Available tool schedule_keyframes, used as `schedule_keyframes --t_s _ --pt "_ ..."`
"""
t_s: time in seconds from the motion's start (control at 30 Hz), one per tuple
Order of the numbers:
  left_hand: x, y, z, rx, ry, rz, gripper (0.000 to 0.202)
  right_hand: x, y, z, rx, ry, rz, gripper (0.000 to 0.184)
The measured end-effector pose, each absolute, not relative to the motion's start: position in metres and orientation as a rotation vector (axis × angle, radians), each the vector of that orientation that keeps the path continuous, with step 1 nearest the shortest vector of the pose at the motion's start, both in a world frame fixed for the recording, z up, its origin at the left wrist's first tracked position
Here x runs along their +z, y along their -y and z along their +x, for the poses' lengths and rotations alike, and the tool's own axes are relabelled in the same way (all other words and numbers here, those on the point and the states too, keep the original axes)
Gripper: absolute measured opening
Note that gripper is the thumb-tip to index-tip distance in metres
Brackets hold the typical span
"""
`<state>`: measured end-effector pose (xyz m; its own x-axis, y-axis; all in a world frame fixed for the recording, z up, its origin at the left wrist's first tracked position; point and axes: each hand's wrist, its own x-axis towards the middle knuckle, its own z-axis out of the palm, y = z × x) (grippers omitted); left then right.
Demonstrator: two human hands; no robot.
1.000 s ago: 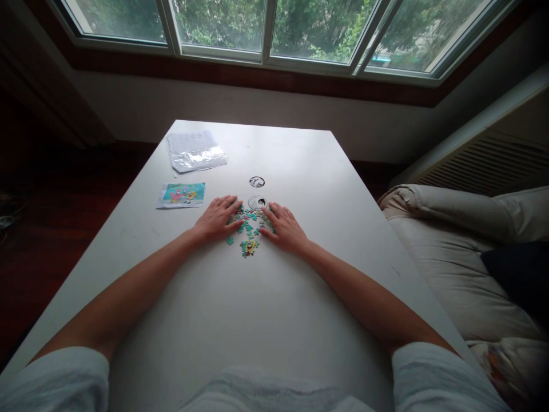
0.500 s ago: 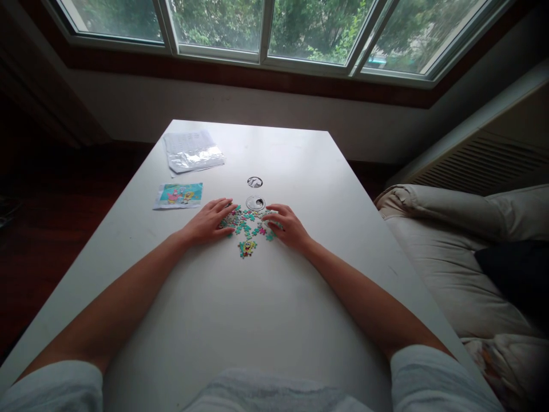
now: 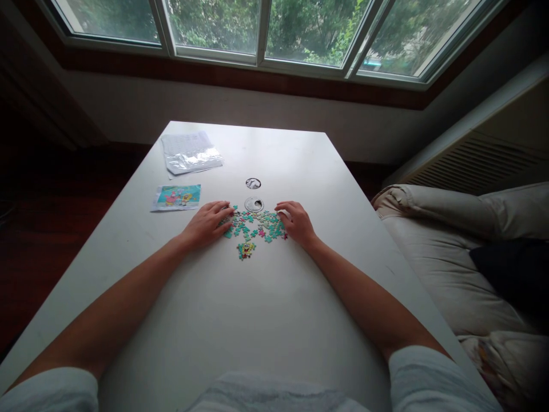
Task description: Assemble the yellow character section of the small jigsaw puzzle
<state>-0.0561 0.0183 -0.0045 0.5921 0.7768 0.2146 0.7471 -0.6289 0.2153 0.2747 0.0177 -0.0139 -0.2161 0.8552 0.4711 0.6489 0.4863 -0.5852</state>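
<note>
Loose jigsaw puzzle pieces (image 3: 273, 225), mostly turquoise with some pink and yellow, lie spread on the white table (image 3: 240, 320) between my hands. At the left edge of the pieces rests my left hand (image 3: 210, 223), palm down, fingers apart and touching or covering a few of them. My right hand (image 3: 297, 222) is at the right edge, fingers curved and apart, with nothing visible in them. Nearer to me sits a small joined puzzle section (image 3: 246, 250) showing a yellow cartoon face. A printed reference picture (image 3: 178, 197) with cartoon figures lies left of my left hand.
Two round metallic discs (image 3: 254, 204) lie just beyond the pieces, one behind the other. Papers in a clear plastic sleeve (image 3: 192, 152) are at the table's far left. A cushioned beige sofa (image 3: 424, 257) stands along the right side, and windows are ahead.
My right hand has moved right, off the pieces, uncovering more of them. My left hand has shifted slightly left. The joined section stays in place.
</note>
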Motion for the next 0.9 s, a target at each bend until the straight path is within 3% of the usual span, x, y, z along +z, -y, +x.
schedule_keyframes --t_s 0.2,0.9 --pt "0.001 -0.018 -0.057 0.478 -1.306 2.653 0.044 -0.019 -0.030 0.289 0.366 1.830 -1.420 0.025" --pt "-0.002 -0.021 -0.058 0.577 -1.222 2.591 0.046 -0.023 -0.036 0.294 0.415 1.891 -1.411 0.022"
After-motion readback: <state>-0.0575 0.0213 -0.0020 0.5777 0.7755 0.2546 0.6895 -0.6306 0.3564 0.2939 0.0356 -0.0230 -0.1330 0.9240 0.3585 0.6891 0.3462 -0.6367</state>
